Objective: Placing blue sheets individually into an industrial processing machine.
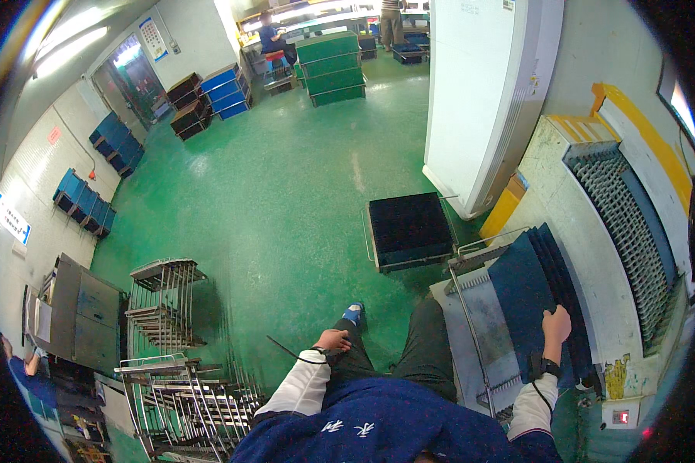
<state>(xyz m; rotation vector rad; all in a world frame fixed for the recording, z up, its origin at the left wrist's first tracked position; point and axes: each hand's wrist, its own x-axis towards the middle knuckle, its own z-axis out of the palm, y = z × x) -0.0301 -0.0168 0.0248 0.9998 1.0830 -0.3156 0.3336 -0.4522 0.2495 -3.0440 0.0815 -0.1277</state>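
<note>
My right hand (556,333) is closed on the edge of a flat dark blue panel (522,274), one of several standing side by side in a metal rack (462,297) with slotted rails. More dark panels (561,258) stand just right of it, against the machine. The fingertips on the panel's far side are hidden. My left hand (333,340) lies on my left thigh, its fingers stretched out and nothing seen in them. A thin dark cord hangs by each wrist.
On the right stands a cream machine (587,185) with a toothed conveyor (629,231). A rack of dark panels (411,229) stands on the floor ahead. Metal racks (162,301) are at left. Further off are a white cabinet (475,92), green crates (330,68) and people.
</note>
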